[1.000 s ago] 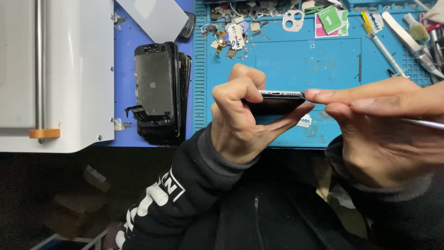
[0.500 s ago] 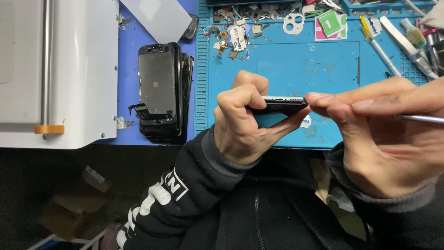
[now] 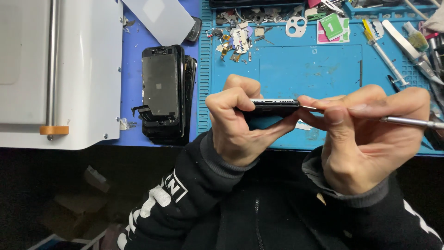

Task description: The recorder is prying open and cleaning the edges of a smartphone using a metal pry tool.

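Head view looked down on a blue mat (image 3: 286, 69) with raised grid edges. Near its far edge lay a small square packet (image 3: 333, 28), green and pink with a white label patch, flat and a little tilted. Beside it sat a pale plastic piece (image 3: 296, 25) with round holes, and left of that a litter of tiny metal parts (image 3: 238, 39). Along the right edge lay several tools (image 3: 397, 46), slim, long and mostly metal.

Left of the mat I saw a stack of screens (image 3: 164, 92), dark and glossy, on a darker blue surface. A white machine (image 3: 60, 69) with a steel rod and an orange tab filled the left side. A grey sheet (image 3: 162, 18) leaned at the top.

I saw the left hand (image 3: 238, 122) closed around a phone (image 3: 273, 106), held edge-up above the mat's near edge, its thin dark side with small ports facing the camera. The right hand (image 3: 365, 134) pinched a thin metal pick (image 3: 407, 121), its tip touching the phone's right end. Black sleeves with white markings covered both wrists. The hands hid part of the mat's near edge.
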